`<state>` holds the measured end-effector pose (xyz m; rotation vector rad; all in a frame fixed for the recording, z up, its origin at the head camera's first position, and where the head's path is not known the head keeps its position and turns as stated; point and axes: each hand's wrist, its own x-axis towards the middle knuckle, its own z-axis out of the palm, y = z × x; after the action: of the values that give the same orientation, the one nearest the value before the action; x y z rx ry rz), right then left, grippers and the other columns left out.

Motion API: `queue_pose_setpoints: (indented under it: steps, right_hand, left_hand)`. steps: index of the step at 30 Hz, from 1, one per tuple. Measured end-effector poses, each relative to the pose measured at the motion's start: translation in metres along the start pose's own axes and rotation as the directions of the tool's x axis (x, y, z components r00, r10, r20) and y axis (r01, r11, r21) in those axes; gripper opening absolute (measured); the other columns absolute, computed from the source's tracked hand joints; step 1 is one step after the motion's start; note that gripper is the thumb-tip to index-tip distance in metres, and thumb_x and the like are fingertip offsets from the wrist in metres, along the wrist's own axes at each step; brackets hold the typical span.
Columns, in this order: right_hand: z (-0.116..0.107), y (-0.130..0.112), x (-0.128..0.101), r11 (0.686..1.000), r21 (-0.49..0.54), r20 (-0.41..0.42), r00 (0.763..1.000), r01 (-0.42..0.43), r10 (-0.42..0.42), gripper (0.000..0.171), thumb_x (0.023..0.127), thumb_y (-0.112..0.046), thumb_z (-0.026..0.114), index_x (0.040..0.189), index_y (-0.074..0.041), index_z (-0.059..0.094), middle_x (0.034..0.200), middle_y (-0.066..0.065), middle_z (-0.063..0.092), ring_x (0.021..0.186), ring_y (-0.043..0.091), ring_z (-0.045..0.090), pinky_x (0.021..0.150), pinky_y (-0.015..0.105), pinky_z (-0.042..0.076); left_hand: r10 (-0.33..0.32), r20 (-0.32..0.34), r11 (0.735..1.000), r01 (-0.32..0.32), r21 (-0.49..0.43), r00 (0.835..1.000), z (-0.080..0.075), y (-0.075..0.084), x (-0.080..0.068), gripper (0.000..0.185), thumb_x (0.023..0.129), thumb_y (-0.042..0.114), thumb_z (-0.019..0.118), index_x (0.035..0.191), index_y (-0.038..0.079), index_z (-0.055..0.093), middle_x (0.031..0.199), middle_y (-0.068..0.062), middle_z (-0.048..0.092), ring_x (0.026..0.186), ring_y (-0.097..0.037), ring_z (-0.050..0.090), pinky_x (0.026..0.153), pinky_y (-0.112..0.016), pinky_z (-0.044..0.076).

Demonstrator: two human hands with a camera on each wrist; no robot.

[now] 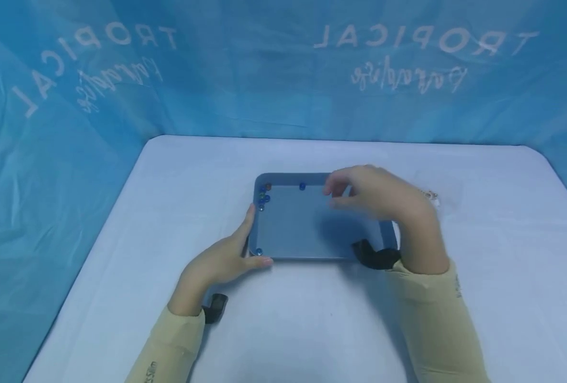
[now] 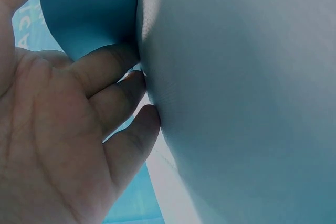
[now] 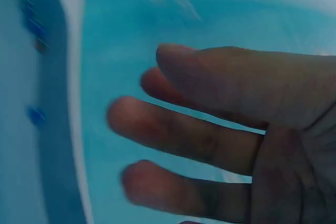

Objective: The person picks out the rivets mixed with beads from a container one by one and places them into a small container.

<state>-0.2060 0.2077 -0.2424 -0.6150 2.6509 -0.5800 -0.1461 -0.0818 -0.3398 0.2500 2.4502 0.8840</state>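
A shallow blue-grey tray [image 1: 312,229] lies on the white table. My left hand [image 1: 226,258] grips its near left corner, thumb along the front wall and fingers against the left side. The left wrist view shows those fingers bent beside the tray wall [image 2: 89,14], their tips at the tablecloth. Several small shiny beads, mostly blue, cluster by the far left corner, among them a reddish bead [image 1: 268,186]. One blue bead [image 1: 302,186] sits by the back wall, and another bead [image 1: 259,251] in the near left corner. My right hand [image 1: 372,191] hovers over the tray's right part, fingers loosely bent, nothing visible between them.
Right of the tray, partly behind my right wrist, lies a clear bag with small gold-coloured pieces [image 1: 429,196]. A blue printed curtain [image 1: 274,69] hangs behind and left of the white table [image 1: 192,181]. Black camera straps [image 1: 376,258] circle both wrists.
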Motion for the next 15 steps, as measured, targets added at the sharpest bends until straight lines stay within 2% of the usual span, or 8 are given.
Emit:
queue_pose_setpoints:
  steps: [4, 8, 11, 15]
  right_hand:
    - [0.034, -0.031, 0.020, 0.989, -0.126, 0.181, 0.982, 0.080, -0.057, 0.024, 0.098, -0.019, 0.061, 0.119, -0.022, 0.072, 0.120, -0.001, 0.071, 0.110, 0.020, 0.065, 0.094, 0.043, 0.053]
    - [0.063, -0.051, 0.031, 0.981, -0.157, 0.327, 0.943, 0.117, -0.060, 0.031, 0.101, -0.013, 0.053, 0.124, -0.023, 0.071, 0.130, -0.004, 0.067, 0.126, 0.021, 0.059, 0.107, 0.044, 0.047]
    - [0.075, -0.055, 0.035, 0.979, -0.167, 0.382, 0.923, 0.116, -0.044, 0.036, 0.102, -0.010, 0.047, 0.125, -0.025, 0.071, 0.132, -0.006, 0.066, 0.126, 0.021, 0.059, 0.108, 0.044, 0.046]
    - [0.081, -0.047, 0.035, 0.980, -0.164, 0.389, 0.920, 0.109, -0.037, 0.034, 0.099, -0.007, 0.049, 0.118, -0.022, 0.074, 0.122, -0.004, 0.070, 0.109, 0.017, 0.065, 0.100, 0.042, 0.051]
  left_hand:
    - [0.008, -0.009, 1.000, -0.008, -0.003, 1.000, 0.000, 0.000, 0.001, 0.116, 0.088, 0.056, 0.069, 0.156, 0.031, -0.022, 0.167, -0.004, 0.005, 0.149, -0.033, 0.028, 0.118, -0.054, 0.030]
    - [0.031, -0.014, 0.999, -0.031, -0.008, 0.999, -0.001, -0.001, 0.001, 0.116, 0.088, 0.054, 0.070, 0.157, 0.027, -0.020, 0.167, -0.006, 0.005, 0.149, -0.035, 0.027, 0.118, -0.054, 0.030]
    - [0.039, -0.012, 0.999, -0.040, -0.009, 0.999, -0.001, -0.001, 0.000, 0.116, 0.088, 0.052, 0.070, 0.157, 0.025, -0.020, 0.167, -0.008, 0.004, 0.149, -0.036, 0.027, 0.118, -0.055, 0.030]
    - [0.035, -0.008, 0.999, -0.035, -0.011, 0.999, -0.001, -0.003, -0.001, 0.116, 0.089, 0.052, 0.069, 0.157, 0.025, -0.020, 0.167, -0.009, 0.005, 0.149, -0.036, 0.028, 0.117, -0.055, 0.030]
